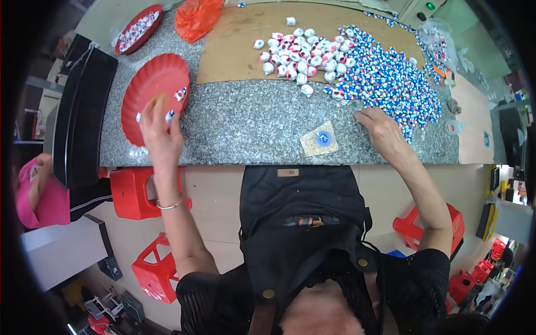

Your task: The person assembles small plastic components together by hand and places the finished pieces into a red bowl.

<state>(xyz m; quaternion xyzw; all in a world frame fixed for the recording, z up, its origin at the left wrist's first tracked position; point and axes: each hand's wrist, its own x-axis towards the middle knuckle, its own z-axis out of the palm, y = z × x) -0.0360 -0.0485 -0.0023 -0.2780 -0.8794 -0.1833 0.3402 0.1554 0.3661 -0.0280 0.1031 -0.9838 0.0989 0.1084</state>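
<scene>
Head view: left hand [159,134] over near edge of red plate [153,84] at left, fingers spread, a small blue-and-white piece [169,116] at the fingertips; whether pinched, cannot tell. Right hand [382,131] flat, fingers extended, touching near edge of blue-and-white pile [391,81] at right. Pink-and-white pieces [296,53] on cardboard [234,50] farther off.

Two red plates [153,84] sit at ten o'clock, one orange bag [196,17] at eleven, two heaps of small pieces [385,78] at one, too many to count.
</scene>
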